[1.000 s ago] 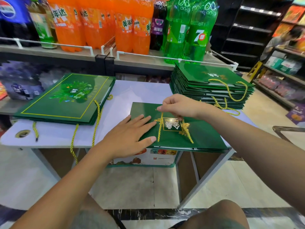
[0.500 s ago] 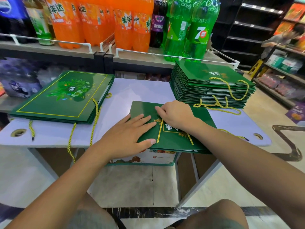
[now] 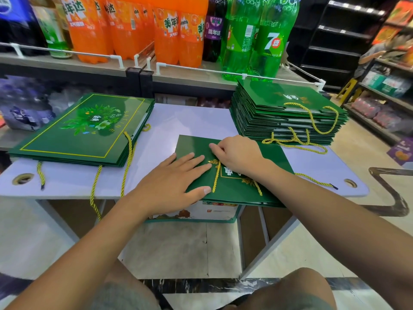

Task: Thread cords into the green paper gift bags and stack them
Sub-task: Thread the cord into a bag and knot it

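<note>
A flat green gift bag (image 3: 276, 158) lies at the table's near edge on a few more like it. A yellow cord (image 3: 215, 178) forms a loop across its gold label. My left hand (image 3: 174, 184) presses flat on the bag's left half. My right hand (image 3: 239, 153) rests on the bag above the label, fingers curled over the top of the cord loop, which it hides. A tall stack of corded green bags (image 3: 279, 113) sits at the back right. A lower stack of larger green bags (image 3: 85, 130) lies on the left.
The white table (image 3: 190, 117) has a loose yellow cord (image 3: 312, 180) at its right end. Behind it a shelf holds orange soda bottles (image 3: 169, 30) and green ones (image 3: 252, 36). A printed box (image 3: 201, 212) stands under the table.
My right hand, which pinched the cord just above the bag, has come down onto the bag and slid a little to the right. My left hand has stayed flat in place.
</note>
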The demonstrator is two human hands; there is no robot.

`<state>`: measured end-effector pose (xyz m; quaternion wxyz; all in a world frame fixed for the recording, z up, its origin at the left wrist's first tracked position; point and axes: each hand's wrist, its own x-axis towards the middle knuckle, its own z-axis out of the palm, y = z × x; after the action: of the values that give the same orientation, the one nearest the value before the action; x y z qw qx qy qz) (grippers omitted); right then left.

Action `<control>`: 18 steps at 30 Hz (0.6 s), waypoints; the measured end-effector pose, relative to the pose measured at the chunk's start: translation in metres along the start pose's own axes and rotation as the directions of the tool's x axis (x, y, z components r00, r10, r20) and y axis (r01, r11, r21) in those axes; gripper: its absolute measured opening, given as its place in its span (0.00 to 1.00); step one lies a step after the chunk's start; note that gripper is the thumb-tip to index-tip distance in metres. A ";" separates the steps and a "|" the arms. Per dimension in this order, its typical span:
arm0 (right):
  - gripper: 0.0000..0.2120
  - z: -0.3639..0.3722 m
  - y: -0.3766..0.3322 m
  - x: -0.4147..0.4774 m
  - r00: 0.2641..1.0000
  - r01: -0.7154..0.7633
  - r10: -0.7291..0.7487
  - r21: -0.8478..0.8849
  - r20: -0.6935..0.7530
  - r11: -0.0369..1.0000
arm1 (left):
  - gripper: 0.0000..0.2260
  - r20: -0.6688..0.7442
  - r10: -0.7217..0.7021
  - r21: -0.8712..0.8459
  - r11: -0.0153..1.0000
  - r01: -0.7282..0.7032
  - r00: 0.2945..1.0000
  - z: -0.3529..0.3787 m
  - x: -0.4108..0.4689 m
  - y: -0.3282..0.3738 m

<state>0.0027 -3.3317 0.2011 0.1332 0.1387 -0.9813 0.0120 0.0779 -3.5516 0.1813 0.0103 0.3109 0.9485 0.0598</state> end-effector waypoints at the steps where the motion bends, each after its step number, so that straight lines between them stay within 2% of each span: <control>1: 0.29 -0.004 0.000 0.000 1.000 0.002 -0.002 0.014 0.010 1.000 | 0.38 0.001 -0.002 0.000 1.000 0.002 1.000 0.000 0.000 0.000; 3: 0.26 -0.015 0.000 -0.004 1.000 0.011 -0.012 0.057 0.019 0.998 | 0.40 0.009 0.002 -0.004 1.000 -0.001 1.000 0.000 -0.002 -0.001; 6: 0.22 -0.040 0.001 -0.019 0.995 0.101 -0.101 0.116 -0.010 0.988 | 0.47 -0.002 0.022 -0.022 1.000 -0.022 1.000 0.002 -0.003 -0.004; 8: 0.22 -0.061 -0.004 -0.043 0.986 0.151 -0.157 0.127 0.045 0.980 | 0.46 -0.057 0.024 -0.083 0.996 -0.029 0.998 0.001 -0.003 -0.006; 10: 0.28 -0.078 -0.011 -0.071 0.964 0.199 -0.208 0.071 0.166 0.977 | 0.43 -0.121 0.013 -0.138 0.990 -0.030 0.993 -0.003 -0.006 -0.007; 12: 0.34 -0.087 -0.018 -0.096 0.939 0.270 -0.243 -0.085 0.241 0.959 | 0.41 -0.212 -0.012 -0.115 0.993 -0.012 0.977 -0.010 -0.012 -0.008; 14: 0.31 -0.090 -0.025 -0.108 0.929 0.337 -0.280 -0.245 0.241 0.909 | 0.37 -0.345 -0.018 -0.043 0.999 0.003 0.939 -0.020 -0.018 -0.006; 16: 0.22 -0.095 -0.033 -0.110 0.934 0.350 -0.306 -0.296 0.185 0.889 | 0.31 -0.474 -0.004 -0.005 1.000 0.001 0.881 -0.033 -0.023 -0.003; 18: 0.18 -0.105 -0.039 -0.108 0.933 0.359 -0.343 -0.320 0.106 0.877 | 0.27 -0.614 -0.047 -0.088 0.996 -0.009 0.788 -0.044 -0.030 -0.006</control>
<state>0.1404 -3.3337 0.2737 0.1322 0.2899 -0.9302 -0.1822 0.0963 -3.5783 0.2235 -0.2850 0.2642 0.8998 0.1984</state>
